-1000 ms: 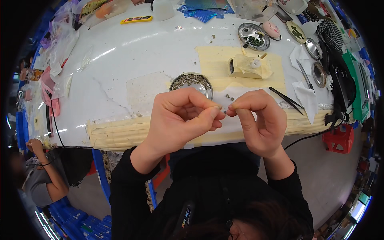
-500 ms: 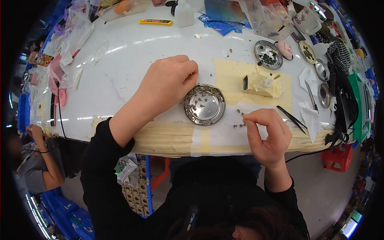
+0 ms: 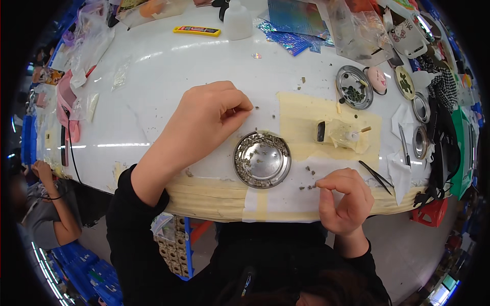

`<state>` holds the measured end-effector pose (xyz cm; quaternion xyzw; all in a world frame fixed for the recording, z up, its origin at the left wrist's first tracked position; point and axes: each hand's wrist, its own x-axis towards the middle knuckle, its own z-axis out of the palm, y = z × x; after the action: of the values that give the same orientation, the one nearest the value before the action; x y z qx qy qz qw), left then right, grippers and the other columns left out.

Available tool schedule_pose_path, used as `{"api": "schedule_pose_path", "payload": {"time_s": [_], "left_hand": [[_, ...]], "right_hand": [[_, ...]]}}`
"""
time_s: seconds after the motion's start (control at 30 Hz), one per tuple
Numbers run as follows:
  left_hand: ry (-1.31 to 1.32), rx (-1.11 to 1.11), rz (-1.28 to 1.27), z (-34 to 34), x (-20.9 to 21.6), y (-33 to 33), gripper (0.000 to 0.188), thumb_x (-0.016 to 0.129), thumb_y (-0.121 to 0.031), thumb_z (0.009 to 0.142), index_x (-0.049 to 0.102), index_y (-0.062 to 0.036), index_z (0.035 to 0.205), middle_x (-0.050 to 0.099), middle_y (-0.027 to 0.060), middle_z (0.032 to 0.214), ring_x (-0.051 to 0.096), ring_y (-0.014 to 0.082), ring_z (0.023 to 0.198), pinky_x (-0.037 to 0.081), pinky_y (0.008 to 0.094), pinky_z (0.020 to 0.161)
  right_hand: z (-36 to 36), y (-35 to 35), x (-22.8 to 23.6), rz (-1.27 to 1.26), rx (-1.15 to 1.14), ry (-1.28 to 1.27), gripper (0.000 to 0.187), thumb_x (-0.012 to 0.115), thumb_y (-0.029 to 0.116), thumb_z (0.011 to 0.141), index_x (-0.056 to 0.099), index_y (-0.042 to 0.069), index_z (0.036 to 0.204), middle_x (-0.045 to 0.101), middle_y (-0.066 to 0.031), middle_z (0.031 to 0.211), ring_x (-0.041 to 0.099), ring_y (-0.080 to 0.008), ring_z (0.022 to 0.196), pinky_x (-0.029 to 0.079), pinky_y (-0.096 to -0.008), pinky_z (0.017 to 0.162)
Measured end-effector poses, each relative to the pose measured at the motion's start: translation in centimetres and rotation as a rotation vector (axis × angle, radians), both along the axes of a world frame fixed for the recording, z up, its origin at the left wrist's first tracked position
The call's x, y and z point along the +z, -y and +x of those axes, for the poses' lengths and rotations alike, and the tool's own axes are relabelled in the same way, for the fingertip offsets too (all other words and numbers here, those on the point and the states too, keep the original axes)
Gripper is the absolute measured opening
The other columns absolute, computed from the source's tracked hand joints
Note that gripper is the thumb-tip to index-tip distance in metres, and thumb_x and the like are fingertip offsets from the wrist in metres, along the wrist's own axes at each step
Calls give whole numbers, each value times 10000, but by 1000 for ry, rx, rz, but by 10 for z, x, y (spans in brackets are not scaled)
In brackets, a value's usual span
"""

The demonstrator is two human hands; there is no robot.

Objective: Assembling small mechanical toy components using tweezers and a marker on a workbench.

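Nearest to me, my right grip [image 3: 348, 201] hangs low at the counter [image 3: 138, 117] edge, its fingertip at the small grey-green pieces [image 3: 301, 188]. I cannot tell if it is pinching one of them. These pieces lie on white paper [image 3: 296, 208], perhaps because dark things are easier to see on a pale ground. Just right of this grip are the black tweezers [image 3: 376, 176], probably placed there to be in quick reach. To the left, the round metal dish [image 3: 263, 163] holds more such pieces; I think its raised rim keeps them from scattering.

A little farther, at right, stands a yellow-taped block [image 3: 339, 135]. My left grip [image 3: 210, 113] is beyond the dish's left side, thumb and finger pressed together; what is between them, if anything, is hidden. At the far side are a white bottle [image 3: 237, 23] and shiny blue sheets [image 3: 296, 18].
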<state>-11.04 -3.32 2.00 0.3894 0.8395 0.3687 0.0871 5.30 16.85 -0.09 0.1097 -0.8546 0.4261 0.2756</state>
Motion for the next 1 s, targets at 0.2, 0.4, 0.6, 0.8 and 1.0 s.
{"api": "schedule_pose_path", "payload": {"time_s": [0.2, 0.4, 0.6, 0.8, 1.0], "left_hand": [[219, -101, 25, -5, -1, 2, 95, 658, 8, 711, 623, 0, 799, 557, 45, 709, 541, 120, 615, 418, 223, 540], [162, -181, -13, -6, -3, -2, 96, 652, 0, 711, 613, 3, 798, 528, 44, 703, 533, 144, 624, 415, 244, 552], [20, -177, -84, -1, -4, -4, 111, 630, -5, 732, 555, 4, 813, 528, 51, 713, 533, 158, 632, 423, 260, 564], [310, 82, 144, -3, 2, 4, 46, 600, 23, 761, 559, 13, 780, 593, 50, 750, 571, 88, 650, 461, 206, 583], [847, 135, 401, 37, 25, -7, 47, 587, 22, 789, 594, 34, 834, 613, 65, 733, 595, 79, 659, 488, 181, 591]], "right_hand": [[-2, -1, 1, -29, 31, 27, 169, 611, -66, 623, 579, -3, 778, 570, -89, 656, 557, -197, 531, 438, -259, 466], [-3, -2, 1, -34, 56, 28, 169, 613, -60, 626, 577, -10, 783, 574, -92, 666, 560, -196, 534, 436, -259, 463], [-2, -1, 2, -40, 43, 36, 171, 612, -63, 627, 579, -9, 786, 575, -95, 665, 560, -199, 534, 437, -260, 466], [-1, -1, 1, -35, 11, 24, 161, 608, -69, 640, 579, -11, 786, 576, -92, 663, 555, -186, 540, 433, -251, 469], [0, 0, 4, -136, -38, 73, 136, 609, -81, 690, 593, -11, 806, 575, -87, 693, 511, -154, 535, 411, -236, 481]]}}
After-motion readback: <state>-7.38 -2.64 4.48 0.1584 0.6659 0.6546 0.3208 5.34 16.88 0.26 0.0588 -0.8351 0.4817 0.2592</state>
